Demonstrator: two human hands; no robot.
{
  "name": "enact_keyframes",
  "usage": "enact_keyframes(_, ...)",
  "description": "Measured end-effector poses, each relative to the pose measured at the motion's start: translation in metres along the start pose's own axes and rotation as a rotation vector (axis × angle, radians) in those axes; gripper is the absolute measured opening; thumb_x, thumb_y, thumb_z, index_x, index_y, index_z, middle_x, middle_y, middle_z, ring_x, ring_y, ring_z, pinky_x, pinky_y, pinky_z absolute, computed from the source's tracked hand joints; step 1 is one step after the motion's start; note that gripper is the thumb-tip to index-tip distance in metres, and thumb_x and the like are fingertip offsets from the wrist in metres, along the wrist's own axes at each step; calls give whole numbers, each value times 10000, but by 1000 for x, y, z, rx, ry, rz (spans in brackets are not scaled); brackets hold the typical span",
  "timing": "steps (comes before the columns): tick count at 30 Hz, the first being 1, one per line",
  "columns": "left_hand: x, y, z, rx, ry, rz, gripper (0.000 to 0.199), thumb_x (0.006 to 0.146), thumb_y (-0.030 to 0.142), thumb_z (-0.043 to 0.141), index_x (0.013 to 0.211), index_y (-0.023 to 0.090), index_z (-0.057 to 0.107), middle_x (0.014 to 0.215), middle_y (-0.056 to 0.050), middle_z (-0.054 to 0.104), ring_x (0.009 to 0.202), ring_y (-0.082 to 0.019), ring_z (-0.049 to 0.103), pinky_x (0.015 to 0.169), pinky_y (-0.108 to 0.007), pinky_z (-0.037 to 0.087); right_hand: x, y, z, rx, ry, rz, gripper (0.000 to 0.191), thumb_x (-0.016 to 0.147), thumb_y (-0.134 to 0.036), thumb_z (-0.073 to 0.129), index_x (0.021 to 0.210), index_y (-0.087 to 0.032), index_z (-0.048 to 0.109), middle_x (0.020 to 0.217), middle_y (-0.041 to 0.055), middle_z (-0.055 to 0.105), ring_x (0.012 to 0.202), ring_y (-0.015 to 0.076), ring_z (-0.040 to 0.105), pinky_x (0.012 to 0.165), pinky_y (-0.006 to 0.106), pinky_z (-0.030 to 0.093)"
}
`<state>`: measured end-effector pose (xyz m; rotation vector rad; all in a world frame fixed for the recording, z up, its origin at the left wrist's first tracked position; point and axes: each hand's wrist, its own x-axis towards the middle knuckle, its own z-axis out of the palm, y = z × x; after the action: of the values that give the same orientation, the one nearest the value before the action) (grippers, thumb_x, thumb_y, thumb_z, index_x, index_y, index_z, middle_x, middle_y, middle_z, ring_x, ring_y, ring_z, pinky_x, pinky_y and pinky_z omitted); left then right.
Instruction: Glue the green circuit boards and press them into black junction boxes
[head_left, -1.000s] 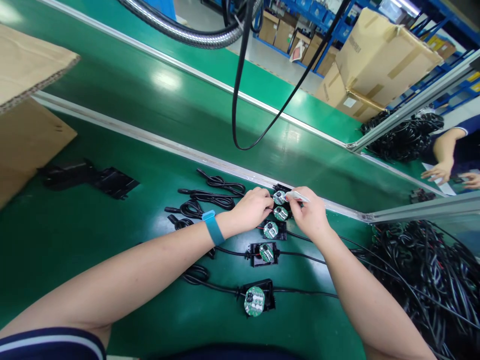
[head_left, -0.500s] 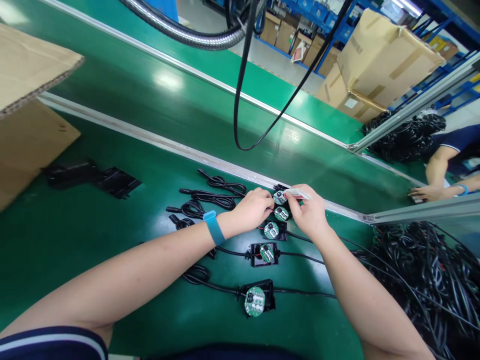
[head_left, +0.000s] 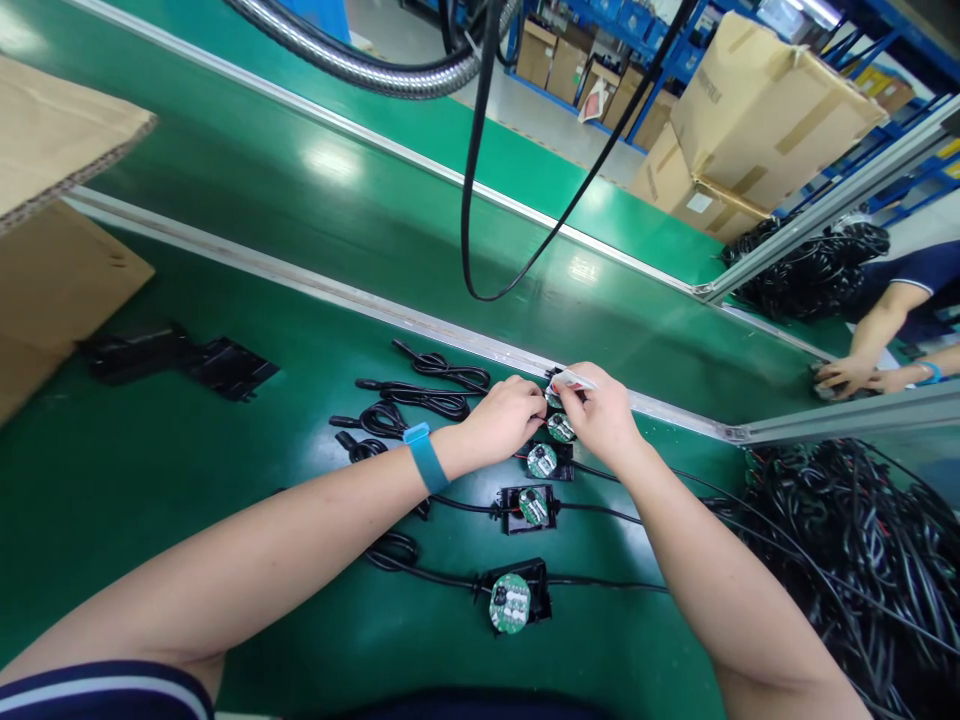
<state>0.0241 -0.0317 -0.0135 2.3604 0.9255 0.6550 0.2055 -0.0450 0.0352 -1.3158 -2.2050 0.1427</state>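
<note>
Several round green circuit boards run in a column on the green bench, the nearest board [head_left: 510,603] lying over a black plastic housing [head_left: 537,578]. My right hand [head_left: 602,412] is closed around a slim white object with a red end [head_left: 576,379], whose kind I cannot make out. It is over the farthest circuit board [head_left: 553,397], partly covering it. My left hand [head_left: 508,418] is at that board's left side, fingers pinched together; what they grip is hidden. Just below both hands lies another circuit board [head_left: 561,428].
Coiled black cables [head_left: 439,400] lie left of the boards. A large heap of black cables [head_left: 847,560] is at right. Black plastic parts [head_left: 229,368] and a cardboard box [head_left: 67,290] are at left. A black cord [head_left: 466,200] hangs ahead. A co-worker's hands [head_left: 847,375] are far right.
My right hand has moved slightly left with the white object, now covering more of the farthest board. My left hand stays almost in place. The co-worker's hands have shifted a little.
</note>
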Motion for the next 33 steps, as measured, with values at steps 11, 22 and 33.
enact_keyframes(11, 0, 1, 0, 21, -10, -15, 93, 879, 146, 614, 883, 164, 705, 1003, -80, 667, 982, -252, 545, 916, -417, 485, -5, -4, -6, -8, 4, 15, 152, 973, -225, 508, 879, -210, 626, 889, 66, 680, 860, 205, 642, 786, 325, 496)
enact_keyframes(22, 0, 0, -1, 4, 5, 6, 110, 889, 155, 598, 881, 167, 706, 990, -82, 664, 962, -241, 546, 917, -412, 487, -10, -3, -10, -35, -22, 26, 127, 979, -226, 497, 910, -204, 602, 897, 75, 678, 853, 209, 636, 786, 331, 492)
enact_keyframes(33, 0, 0, 0, 13, 2, -1, 100, 884, 154, 608, 882, 160, 708, 1005, -87, 673, 979, -246, 555, 924, -413, 488, -16, -2, -16, -64, -42, 25, 143, 974, -235, 502, 894, -201, 615, 886, 78, 688, 844, 210, 642, 776, 334, 502)
